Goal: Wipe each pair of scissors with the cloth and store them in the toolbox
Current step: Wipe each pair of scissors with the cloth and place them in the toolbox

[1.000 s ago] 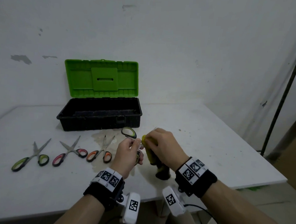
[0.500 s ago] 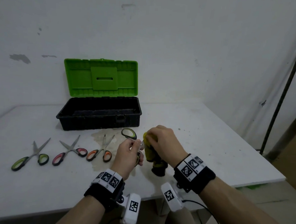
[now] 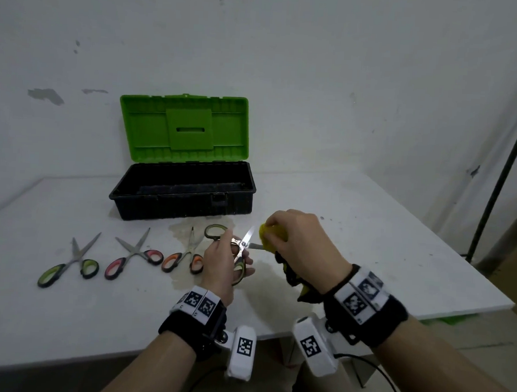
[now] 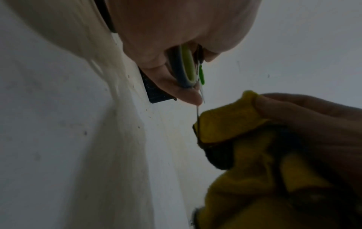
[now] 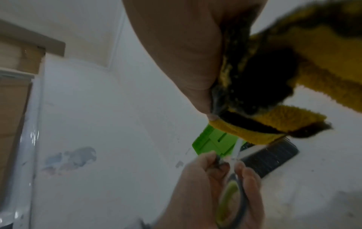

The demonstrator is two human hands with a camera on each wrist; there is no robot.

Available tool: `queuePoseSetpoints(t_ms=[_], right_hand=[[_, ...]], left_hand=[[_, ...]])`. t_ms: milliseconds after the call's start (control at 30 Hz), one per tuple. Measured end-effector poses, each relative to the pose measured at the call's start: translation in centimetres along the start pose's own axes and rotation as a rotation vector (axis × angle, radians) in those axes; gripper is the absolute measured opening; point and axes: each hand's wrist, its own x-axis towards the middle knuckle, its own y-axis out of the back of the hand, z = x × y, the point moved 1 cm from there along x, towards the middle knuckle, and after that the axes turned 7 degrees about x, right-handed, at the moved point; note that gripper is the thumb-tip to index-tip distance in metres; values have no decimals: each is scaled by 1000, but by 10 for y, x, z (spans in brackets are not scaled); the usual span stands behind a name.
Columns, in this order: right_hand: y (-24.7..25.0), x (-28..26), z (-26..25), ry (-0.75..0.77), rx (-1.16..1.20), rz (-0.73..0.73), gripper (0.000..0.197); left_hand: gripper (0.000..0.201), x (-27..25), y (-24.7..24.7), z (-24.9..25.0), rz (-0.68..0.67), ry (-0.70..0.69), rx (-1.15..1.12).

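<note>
My left hand point(image 3: 222, 261) grips a pair of grey-and-green scissors point(image 3: 239, 248) by the handles, blades spread apart above the table. My right hand point(image 3: 296, 242) pinches a yellow-and-black cloth point(image 3: 271, 237) around the lower blade; the upper blade points up free. In the left wrist view the cloth point(image 4: 225, 128) folds over the thin blade just below the green handle point(image 4: 187, 66). The right wrist view shows the cloth point(image 5: 274, 122) and my left hand point(image 5: 215, 186) on the scissors. The toolbox point(image 3: 182, 192), black with its green lid raised, stands behind them.
Three more scissors lie in a row on the white table point(image 3: 369, 231): green-handled point(image 3: 68, 265), pink-handled point(image 3: 134, 255) and orange-handled point(image 3: 185, 256). A stain marks the table under my hands. A dark pole point(image 3: 505, 154) leans at the right wall.
My right hand has slid the cloth outward along the blade, away from the pivot. The scissors' blades now show, spread apart. The cloth's hanging end has lifted off the table.
</note>
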Motion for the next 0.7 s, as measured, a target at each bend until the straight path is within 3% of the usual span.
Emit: queuePoseSetpoints(t_ms=[167, 467, 600, 700], right_hand=[[-39, 6, 3, 52, 14, -72, 16], [-58, -2, 16, 107, -53, -136, 26], [-62, -4, 20, 118, -188, -105, 29], [-55, -3, 24, 72, -120, -127, 28]], left_hand=[[37, -5, -4, -3, -48, -28, -2], [49, -8, 5, 3, -165, 114, -213], [52, -7, 4, -3, -133, 181, -231], [41, -5, 2, -6, -107, 172, -207]])
